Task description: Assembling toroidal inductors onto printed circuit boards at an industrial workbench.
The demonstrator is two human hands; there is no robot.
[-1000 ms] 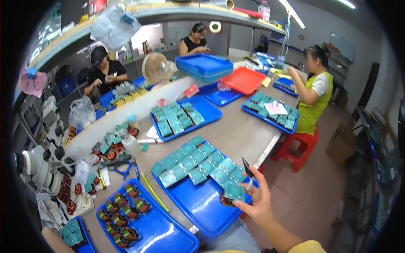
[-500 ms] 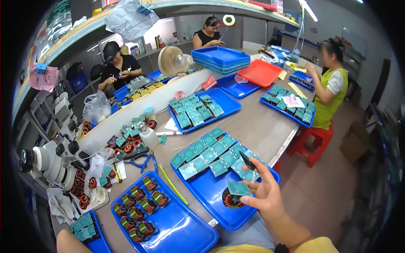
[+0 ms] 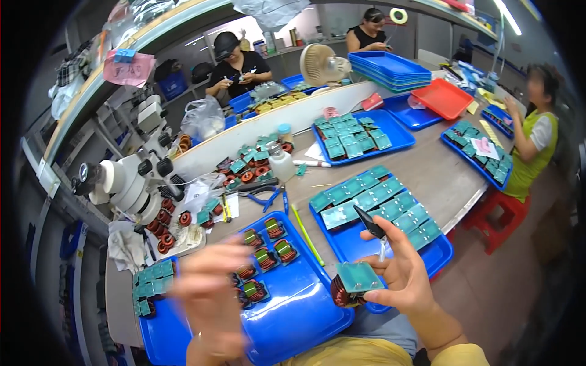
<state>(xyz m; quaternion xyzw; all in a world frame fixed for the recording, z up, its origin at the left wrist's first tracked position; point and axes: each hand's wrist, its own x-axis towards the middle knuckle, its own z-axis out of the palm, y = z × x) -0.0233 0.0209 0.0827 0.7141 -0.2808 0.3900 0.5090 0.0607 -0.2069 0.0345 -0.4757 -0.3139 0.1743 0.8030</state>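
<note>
Head view: we held a coil part in our right hand above the desk.

Our right hand closed its fingers around a copper-wound coil with a green board on top, black-tipped tweezers pinched higher up in the same grip. Our left hand hovered blurred, fingers spread and empty, over the blue tray of coils on the desk.
</note>
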